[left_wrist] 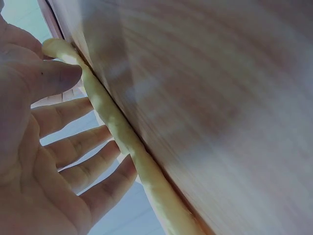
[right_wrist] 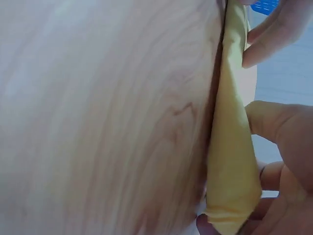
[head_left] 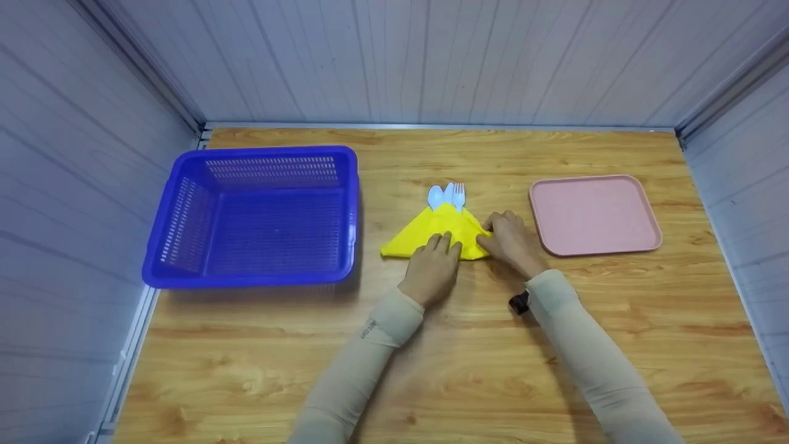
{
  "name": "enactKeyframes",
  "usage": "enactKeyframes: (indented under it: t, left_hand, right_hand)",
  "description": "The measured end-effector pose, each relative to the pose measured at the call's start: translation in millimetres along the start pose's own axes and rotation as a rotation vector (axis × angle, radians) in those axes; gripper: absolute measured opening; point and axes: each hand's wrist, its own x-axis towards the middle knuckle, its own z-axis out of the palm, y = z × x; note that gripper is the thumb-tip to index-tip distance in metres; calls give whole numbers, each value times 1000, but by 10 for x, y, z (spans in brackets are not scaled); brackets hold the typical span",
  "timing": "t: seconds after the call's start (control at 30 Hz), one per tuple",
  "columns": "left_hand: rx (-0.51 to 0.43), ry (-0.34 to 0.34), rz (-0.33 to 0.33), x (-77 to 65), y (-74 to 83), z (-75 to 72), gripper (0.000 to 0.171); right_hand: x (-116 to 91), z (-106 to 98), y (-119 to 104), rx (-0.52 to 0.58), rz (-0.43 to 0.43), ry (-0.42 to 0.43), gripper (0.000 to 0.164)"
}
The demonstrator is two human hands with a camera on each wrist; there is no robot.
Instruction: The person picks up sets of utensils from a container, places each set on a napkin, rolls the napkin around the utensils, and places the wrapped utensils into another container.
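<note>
A yellow cloth napkin [head_left: 410, 236] lies folded into a triangle on the table, its long edge towards me. Out of its top poke the heads of a light-coloured spoon [head_left: 435, 197], knife [head_left: 449, 192] and fork [head_left: 459, 195]; their handles are hidden under the cloth. My left hand [head_left: 434, 268] rests on the napkin's front middle with fingers extended, as the left wrist view also shows. At the napkin's right corner, my right hand [head_left: 510, 243] pinches the cloth. In the right wrist view, thumb and fingers [right_wrist: 274, 117] are at the rolled yellow end.
A blue plastic basket [head_left: 277, 280] with slotted sides stands on the left. To the right lies a pink tray [head_left: 595, 216], just beyond my right hand. Pale panel walls [head_left: 425, 61] enclose the wooden table [head_left: 444, 370] at the back and both sides.
</note>
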Motion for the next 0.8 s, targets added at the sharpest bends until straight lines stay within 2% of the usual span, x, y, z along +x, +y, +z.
enactKeyframes:
  t: [0.13,0.23,0.37,0.47,0.53,0.67,0.8]
  left_hand:
    - [-1,6,-3,1,13,2,37]
    - [15,16,-5,3,10,7,36]
    - [31,8,-9,-2,8,12,36]
    - [33,12,-16,0,7,9,36]
    - [33,15,-18,2,6,7,36]
    - [24,7,-14,4,7,11,36]
    - [3,-19,-16,9,15,11,38]
  right_hand:
    - [-22,-36,95,162,15,-41,44]
    - [-73,-71,186,226,36,-63,49]
    - [-186,-96,280,294,41,-97,50]
    - [-269,-87,298,394,46,-93,47]
    - [-314,-62,279,494,55,-67,45]
    - [-382,28,180,668,68,40,38]
    - [-399,131,53,739,38,139,29]
